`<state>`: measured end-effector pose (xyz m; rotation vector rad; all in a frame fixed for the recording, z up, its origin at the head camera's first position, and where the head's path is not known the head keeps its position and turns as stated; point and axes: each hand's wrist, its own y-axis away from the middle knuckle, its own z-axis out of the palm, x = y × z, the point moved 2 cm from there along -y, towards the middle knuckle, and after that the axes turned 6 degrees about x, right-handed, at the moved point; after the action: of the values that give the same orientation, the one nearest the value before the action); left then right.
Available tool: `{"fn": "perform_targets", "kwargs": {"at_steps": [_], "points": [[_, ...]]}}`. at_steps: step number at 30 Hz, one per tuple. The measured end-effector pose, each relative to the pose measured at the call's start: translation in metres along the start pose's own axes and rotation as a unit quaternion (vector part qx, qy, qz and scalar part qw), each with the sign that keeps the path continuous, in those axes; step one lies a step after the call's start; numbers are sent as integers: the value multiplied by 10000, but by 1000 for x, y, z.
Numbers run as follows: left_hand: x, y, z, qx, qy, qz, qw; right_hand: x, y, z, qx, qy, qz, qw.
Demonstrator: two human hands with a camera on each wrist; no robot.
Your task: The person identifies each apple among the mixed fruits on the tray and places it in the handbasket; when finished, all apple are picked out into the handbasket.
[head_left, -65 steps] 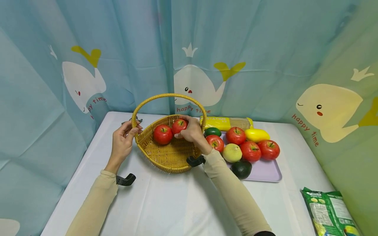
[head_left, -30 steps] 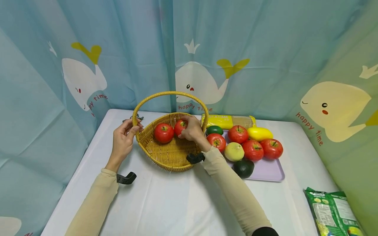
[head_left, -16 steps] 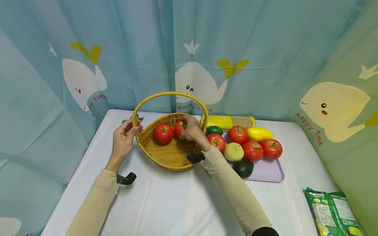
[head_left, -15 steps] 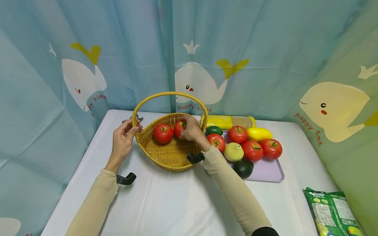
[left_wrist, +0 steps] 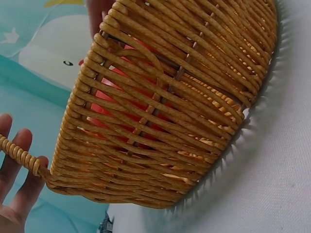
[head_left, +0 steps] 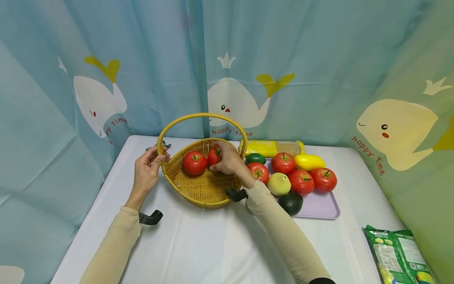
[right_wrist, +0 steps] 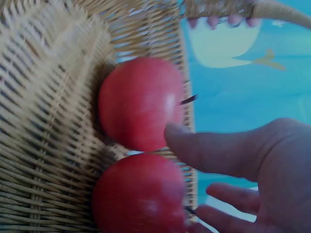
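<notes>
Head view | right grip [head_left: 229,159] has loosened around the right apple [head_left: 214,157], seemingly resting unaided beside the left apple [head_left: 195,163] in the basket [head_left: 199,192], near the bench [head_left: 198,244]'s far edge | left grip [head_left: 146,169] grasps handle [head_left: 203,115]

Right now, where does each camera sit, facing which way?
Head: worn on the head, facing forward and down at the basket; left hand, right hand and sleeves show.
On left wrist: faces the basket's outer side; left fingers show.
On right wrist: looks into the basket at two red apples; right hand, left fingertips show.
Head and right-wrist views share both apples.
</notes>
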<state>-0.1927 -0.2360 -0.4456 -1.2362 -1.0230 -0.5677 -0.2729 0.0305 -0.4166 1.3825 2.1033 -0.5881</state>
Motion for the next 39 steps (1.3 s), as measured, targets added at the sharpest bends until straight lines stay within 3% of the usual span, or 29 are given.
{"fn": "perform_targets", "kwargs": {"at_steps": [6,14,22,30,39], "points": [[0,3,0,-20,-114,-63,9999,-6,27,-16,-159,-167,-236,9995],[0,1,1,31,-3,-80,10000,4,62,-37,-359,-933,-978,9902],[2,2,3,46,28,-94,9999,23,91,-63,41,-1574,-968,9828],[1,1,1,47,57,-97,9999,43,102,-87,782,-1043,-792,9883],[1,3,0,7,-76,-46,10000,72,101,-86,1047,218,-789,9911]]}}
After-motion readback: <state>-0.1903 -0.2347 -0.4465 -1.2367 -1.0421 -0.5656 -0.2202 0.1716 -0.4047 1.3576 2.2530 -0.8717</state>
